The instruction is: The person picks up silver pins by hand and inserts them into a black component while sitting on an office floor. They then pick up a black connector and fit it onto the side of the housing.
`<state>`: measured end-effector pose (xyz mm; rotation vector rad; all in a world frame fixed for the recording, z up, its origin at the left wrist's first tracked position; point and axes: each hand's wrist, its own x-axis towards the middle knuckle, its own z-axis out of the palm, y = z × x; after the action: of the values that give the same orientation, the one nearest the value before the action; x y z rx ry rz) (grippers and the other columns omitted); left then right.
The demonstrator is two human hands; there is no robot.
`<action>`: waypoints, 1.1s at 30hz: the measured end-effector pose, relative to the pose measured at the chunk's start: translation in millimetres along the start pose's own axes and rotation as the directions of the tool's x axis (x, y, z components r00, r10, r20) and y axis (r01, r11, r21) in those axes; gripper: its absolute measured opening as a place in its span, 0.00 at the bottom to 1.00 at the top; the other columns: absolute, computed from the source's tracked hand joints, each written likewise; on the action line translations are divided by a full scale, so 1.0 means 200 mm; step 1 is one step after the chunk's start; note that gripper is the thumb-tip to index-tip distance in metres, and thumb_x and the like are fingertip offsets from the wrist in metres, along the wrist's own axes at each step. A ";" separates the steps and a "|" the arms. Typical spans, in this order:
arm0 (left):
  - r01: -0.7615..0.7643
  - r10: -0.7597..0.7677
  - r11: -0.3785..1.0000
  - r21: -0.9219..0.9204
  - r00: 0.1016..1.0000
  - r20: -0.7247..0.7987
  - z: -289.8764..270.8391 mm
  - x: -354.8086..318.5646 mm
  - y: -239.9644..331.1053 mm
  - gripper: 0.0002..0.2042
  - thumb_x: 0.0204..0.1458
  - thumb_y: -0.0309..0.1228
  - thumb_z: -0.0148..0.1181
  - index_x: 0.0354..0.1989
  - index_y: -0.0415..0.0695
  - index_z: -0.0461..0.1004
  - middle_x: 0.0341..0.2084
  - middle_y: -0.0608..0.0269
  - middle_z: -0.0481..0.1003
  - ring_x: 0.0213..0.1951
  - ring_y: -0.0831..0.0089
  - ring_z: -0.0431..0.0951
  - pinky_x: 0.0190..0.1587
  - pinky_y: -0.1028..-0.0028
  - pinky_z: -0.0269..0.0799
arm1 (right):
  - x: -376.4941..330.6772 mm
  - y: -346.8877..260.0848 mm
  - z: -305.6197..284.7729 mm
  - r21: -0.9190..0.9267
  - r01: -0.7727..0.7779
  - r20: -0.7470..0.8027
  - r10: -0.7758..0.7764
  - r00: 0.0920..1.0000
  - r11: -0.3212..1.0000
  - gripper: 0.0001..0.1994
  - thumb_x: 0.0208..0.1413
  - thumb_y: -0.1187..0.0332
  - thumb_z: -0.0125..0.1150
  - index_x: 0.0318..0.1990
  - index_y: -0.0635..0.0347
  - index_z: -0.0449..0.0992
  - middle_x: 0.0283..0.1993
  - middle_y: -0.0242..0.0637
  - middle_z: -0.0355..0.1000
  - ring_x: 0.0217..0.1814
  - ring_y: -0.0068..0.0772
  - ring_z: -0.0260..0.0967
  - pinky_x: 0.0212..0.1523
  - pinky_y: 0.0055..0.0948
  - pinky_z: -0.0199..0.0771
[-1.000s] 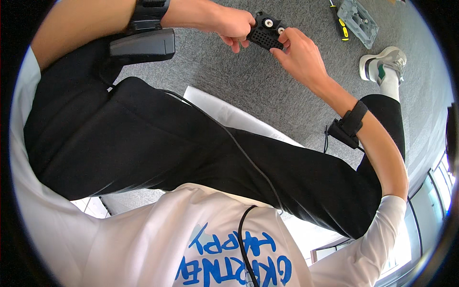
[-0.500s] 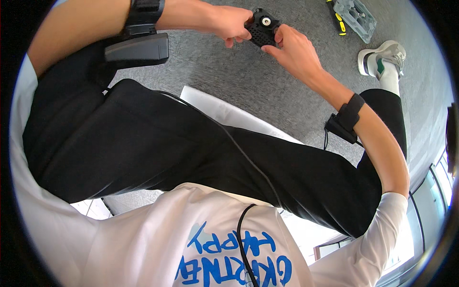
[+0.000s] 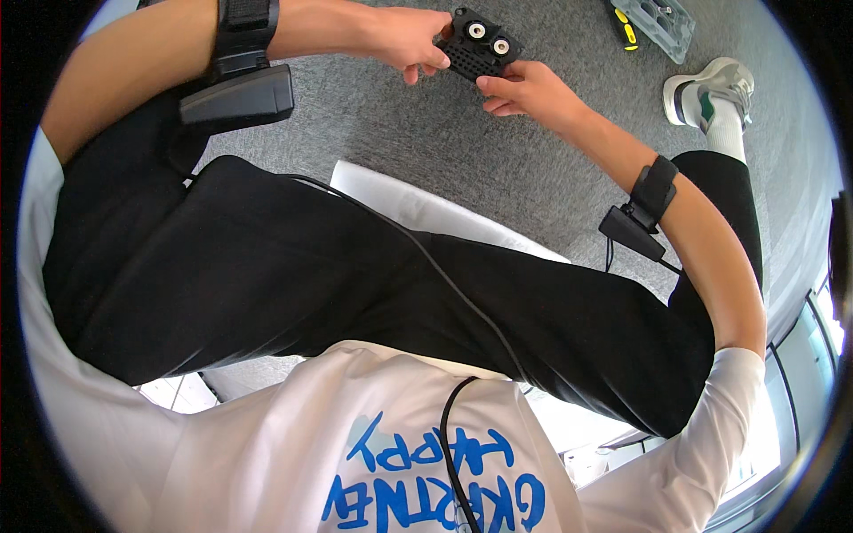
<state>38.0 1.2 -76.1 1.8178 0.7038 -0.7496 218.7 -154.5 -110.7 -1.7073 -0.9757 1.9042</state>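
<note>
Above grey carpet (image 3: 462,151), at the top of the view: one small black block (image 3: 475,53), perforated on one face, with two round silvery fittings on its upper side, held in the air between both hands.

Left hand (image 3: 404,40): fingers curled closed on the block's left end, thumb underneath.

Right hand (image 3: 524,89): fingertips pinched narrow on the block's lower right edge.

Forearms: black strap with a dark box (image 3: 238,93) on the left; black strap with a smaller box (image 3: 633,233) and a thin cable on the right.

Floor items, top right, well apart from the hands: clear plastic tray (image 3: 662,22); just beside it a yellow-and-black handled tool (image 3: 626,27).

Also on the carpet: white-and-green shoe with white sock (image 3: 715,89), on the person's outstretched leg.

Seat: white edge (image 3: 418,209) showing beneath black trousers.

Room, lower right rim: pale glazed panels with dark frames (image 3: 813,338); detail too bent to tell.
</note>
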 end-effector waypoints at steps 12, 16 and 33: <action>0.077 -0.078 0.997 0.024 0.994 0.072 0.00 0.00 0.01 0.20 0.60 0.32 0.55 0.56 0.34 0.64 0.34 0.59 0.76 0.24 0.75 0.75 0.33 0.72 0.74 | 0.03 0.03 0.06 0.066 0.019 -0.020 -0.017 1.000 0.998 0.21 0.58 0.59 0.66 0.47 0.70 0.71 0.41 0.38 0.74 0.40 0.26 0.75 0.46 0.25 0.78; 0.145 -0.138 0.986 -0.085 0.987 0.078 0.00 -0.01 0.03 0.21 0.60 0.33 0.55 0.57 0.33 0.63 0.37 0.58 0.76 0.25 0.75 0.75 0.33 0.73 0.74 | 0.03 0.01 0.04 0.101 -0.016 -0.047 0.021 0.999 0.995 0.22 0.59 0.59 0.65 0.48 0.70 0.69 0.40 0.38 0.74 0.40 0.28 0.76 0.45 0.27 0.79; -0.227 0.180 0.921 -0.318 0.969 -0.169 -0.11 -0.20 0.22 0.25 0.56 0.33 0.59 0.61 0.38 0.62 0.29 0.63 0.72 0.23 0.78 0.70 0.29 0.74 0.70 | -0.24 -0.30 -0.13 -0.104 0.226 -0.343 -0.248 0.906 0.969 0.24 0.59 0.61 0.64 0.51 0.72 0.62 0.43 0.47 0.74 0.37 0.31 0.77 0.39 0.29 0.78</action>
<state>49.7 2.6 -14.0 1.6061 0.6716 -0.3440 242.7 -142.4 -33.9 -1.7914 -1.0492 1.3651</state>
